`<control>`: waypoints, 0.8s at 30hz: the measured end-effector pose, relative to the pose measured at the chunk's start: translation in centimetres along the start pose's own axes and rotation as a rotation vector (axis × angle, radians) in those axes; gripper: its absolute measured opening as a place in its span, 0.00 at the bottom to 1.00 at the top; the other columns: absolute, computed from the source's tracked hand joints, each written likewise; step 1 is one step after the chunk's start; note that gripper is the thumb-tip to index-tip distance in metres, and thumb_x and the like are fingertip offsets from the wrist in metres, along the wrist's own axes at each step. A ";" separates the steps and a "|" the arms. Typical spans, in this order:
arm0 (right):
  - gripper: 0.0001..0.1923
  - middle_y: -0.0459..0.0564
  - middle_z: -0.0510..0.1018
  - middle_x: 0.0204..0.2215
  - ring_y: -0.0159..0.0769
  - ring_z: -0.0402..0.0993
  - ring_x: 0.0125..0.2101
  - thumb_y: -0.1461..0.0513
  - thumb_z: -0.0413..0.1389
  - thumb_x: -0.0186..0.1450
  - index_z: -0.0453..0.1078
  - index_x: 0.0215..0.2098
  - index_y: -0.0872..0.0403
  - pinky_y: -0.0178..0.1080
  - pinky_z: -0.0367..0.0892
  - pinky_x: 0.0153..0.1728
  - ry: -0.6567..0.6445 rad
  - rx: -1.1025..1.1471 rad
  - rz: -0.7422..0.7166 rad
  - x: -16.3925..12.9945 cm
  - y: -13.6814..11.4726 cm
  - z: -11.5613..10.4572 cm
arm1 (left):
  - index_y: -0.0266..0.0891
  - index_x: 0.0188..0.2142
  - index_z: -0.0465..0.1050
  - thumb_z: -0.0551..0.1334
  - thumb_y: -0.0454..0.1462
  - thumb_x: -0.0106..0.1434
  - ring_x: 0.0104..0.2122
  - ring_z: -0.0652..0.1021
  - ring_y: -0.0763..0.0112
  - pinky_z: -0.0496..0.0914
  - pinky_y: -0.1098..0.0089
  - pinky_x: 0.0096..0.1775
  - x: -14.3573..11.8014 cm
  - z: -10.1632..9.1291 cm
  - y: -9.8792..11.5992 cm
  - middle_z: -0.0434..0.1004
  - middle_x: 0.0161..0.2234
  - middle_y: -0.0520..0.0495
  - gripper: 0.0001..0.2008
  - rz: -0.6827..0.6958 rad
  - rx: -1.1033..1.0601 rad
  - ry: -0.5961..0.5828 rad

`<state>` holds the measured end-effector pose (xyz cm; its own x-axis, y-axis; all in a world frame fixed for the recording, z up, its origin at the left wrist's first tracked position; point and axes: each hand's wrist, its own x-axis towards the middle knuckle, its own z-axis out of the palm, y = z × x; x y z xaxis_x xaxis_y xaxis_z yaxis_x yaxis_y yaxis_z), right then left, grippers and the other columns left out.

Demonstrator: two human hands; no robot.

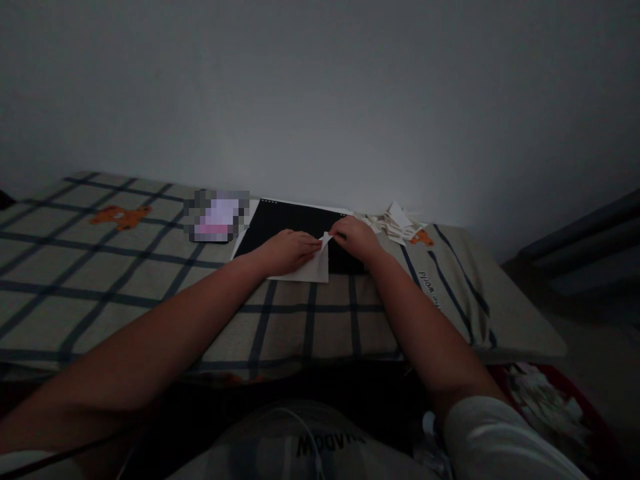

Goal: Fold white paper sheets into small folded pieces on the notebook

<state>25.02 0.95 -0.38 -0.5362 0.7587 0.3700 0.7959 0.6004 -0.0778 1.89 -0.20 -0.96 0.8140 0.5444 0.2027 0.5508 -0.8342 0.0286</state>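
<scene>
1. Between both hands, a white paper sheet [309, 265] lies partly on a black board [295, 223].
2. Left hand [287, 250] rests flat on the sheet, fingers spread loosely.
3. Right hand [356, 238] pinches the sheet's raised corner.
4. Beyond the right hand sits a pile of folded paper pieces [396, 222].
5. Under everything lies a checked cloth [125, 280] with bear prints.

Bare forearms, white short sleeves [500, 433]
</scene>
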 end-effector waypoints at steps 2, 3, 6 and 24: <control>0.11 0.52 0.80 0.39 0.40 0.70 0.43 0.65 0.52 0.66 0.76 0.39 0.53 0.42 0.63 0.45 -0.010 0.011 0.008 -0.1 0.4 -0.1 | 0.45 0.56 0.69 0.49 0.39 0.70 0.57 0.70 0.66 0.62 0.63 0.50 0.0 -0.4 0.3 0.73 0.56 0.48 0.19 -0.009 0.030 -0.014; 0.11 0.52 0.80 0.39 0.40 0.70 0.43 0.65 0.52 0.66 0.77 0.39 0.53 0.42 0.63 0.44 -0.011 0.011 0.008 -0.2 0.5 -0.2 | 0.46 0.55 0.70 0.49 0.39 0.70 0.56 0.70 0.66 0.62 0.63 0.49 -0.1 -0.7 0.4 0.73 0.56 0.49 0.19 -0.006 0.049 -0.018; 0.12 0.52 0.80 0.40 0.40 0.70 0.44 0.65 0.51 0.67 0.78 0.40 0.53 0.42 0.63 0.44 -0.018 -0.015 -0.016 -0.2 0.2 -0.4 | 0.46 0.53 0.72 0.50 0.39 0.70 0.54 0.72 0.64 0.61 0.63 0.47 -0.1 -1.2 0.8 0.75 0.54 0.49 0.17 0.006 0.114 -0.013; 0.15 0.51 0.80 0.46 0.40 0.71 0.48 0.63 0.50 0.69 0.76 0.48 0.52 0.43 0.63 0.51 0.208 0.062 0.095 1.0 -1.5 1.7 | 0.41 0.56 0.69 0.47 0.42 0.71 0.55 0.70 0.61 0.66 0.62 0.50 -0.1 -1.0 -0.3 0.71 0.57 0.45 0.21 -0.068 0.135 0.055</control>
<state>22.79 1.25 -1.49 -0.3850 0.7483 0.5402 0.8180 0.5477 -0.1757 1.45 -0.10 -0.05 0.7644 0.5909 0.2578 0.6274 -0.7738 -0.0867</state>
